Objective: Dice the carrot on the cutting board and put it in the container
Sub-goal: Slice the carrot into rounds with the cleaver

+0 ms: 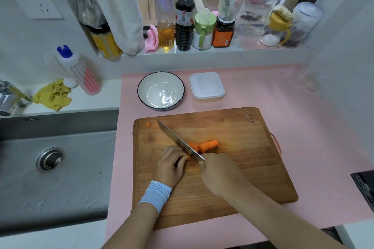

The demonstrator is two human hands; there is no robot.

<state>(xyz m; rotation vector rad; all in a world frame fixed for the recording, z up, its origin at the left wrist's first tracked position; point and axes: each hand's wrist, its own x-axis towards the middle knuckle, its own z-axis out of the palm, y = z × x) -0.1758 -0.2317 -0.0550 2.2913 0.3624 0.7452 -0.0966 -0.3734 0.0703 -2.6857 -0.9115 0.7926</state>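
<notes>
Carrot (204,146) at left fingers (179,153), under knife (175,139)

**Q:** What is happening on the wooden cutting board (232,184)?
**A:** The right hand (220,172) grips a knife (176,139), its tip toward 11 o'clock and its blade across the carrot (208,145). The left hand (171,166), fingers curled, holds the carrot's near piece.
**Q:** And beyond the board?
**A:** A clear container (206,87) sits at 12 o'clock and a white bowl (141,91) at 11.

cutting board (222,168): wood, matt; knife (178,140): shiny metal; sink (60,168): brushed steel; bowl (160,91): glossy
</notes>
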